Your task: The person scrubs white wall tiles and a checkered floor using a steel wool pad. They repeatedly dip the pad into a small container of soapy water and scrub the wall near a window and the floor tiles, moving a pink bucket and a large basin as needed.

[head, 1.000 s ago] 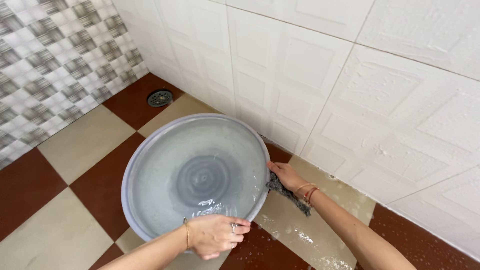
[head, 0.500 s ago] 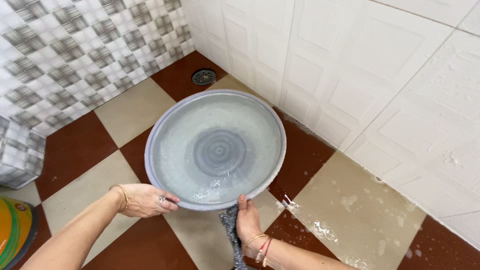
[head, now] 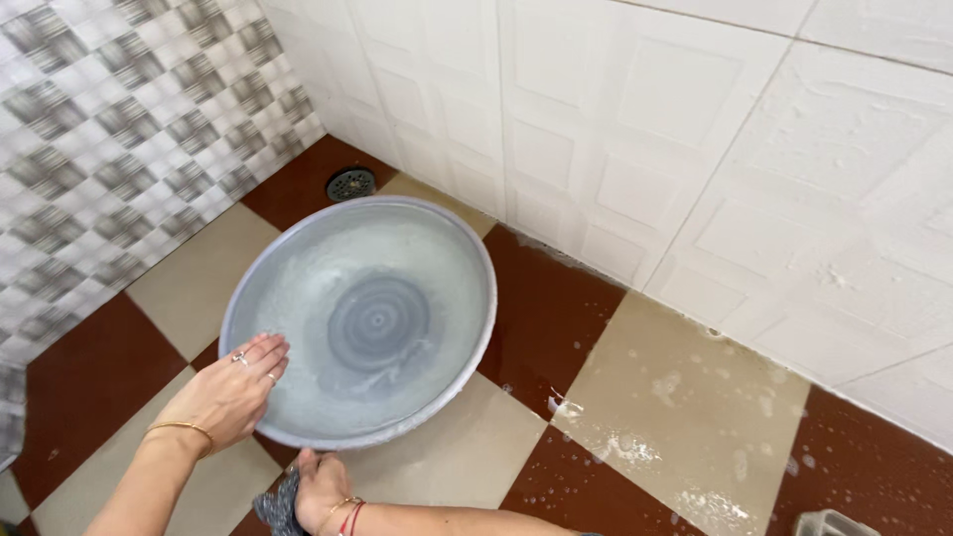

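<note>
A large round grey basin is held tilted above the checkered floor, its wet soapy inside facing me. My left hand grips its near-left rim, fingers curled over the edge; it wears rings and a thin bangle. My right hand is at the basin's lower edge, partly beneath it, shut on a dark grey scrubbing cloth that pokes out to the left of the wrist. Red and gold bracelets sit on that wrist.
A round metal floor drain lies in the far corner behind the basin. White embossed wall tiles run along the right, patterned grey ones on the left. Soap suds and water spread over the floor at right. A grey object peeks in at bottom right.
The basin has turned and shifted left. My right hand with the cloth slid from the right rim round to the bottom edge; my left hand moved along to the left rim.
</note>
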